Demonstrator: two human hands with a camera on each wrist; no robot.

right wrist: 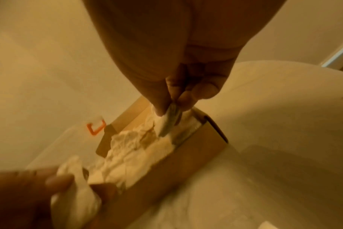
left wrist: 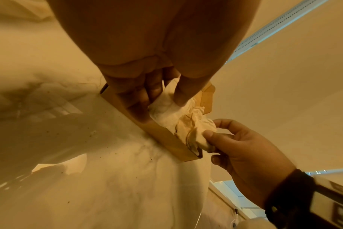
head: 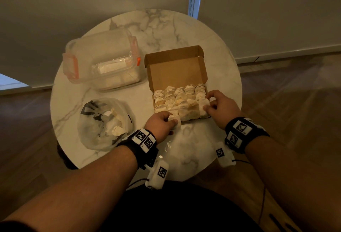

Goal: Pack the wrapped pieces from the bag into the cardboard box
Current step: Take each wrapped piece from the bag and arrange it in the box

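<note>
I see the bag (head: 103, 122) left of the cardboard box (head: 177, 76), holding wrapped pieces (head: 117, 130). My left hand (head: 160, 124) pinches one piece (head: 175, 120) at the box's near edge; my right hand (head: 221, 108) pinches another piece (head: 203, 105) inside its near-right corner.

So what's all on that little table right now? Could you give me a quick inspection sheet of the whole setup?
Surface: round marble table, pale with grey veins.
Job's things: open cardboard box, nearly full of rows of wrapped pieces; plastic bag with more pieces inside.
Clutter: clear lidded container with orange clips, behind the bag.
Hands: left hand grips one wrapped piece at the box's near edge; right hand pinches a piece at the box's near right corner.
Cables: thin black leads hang from the wrist cameras.
Surroundings: wooden floor, pale blinds behind.
</note>
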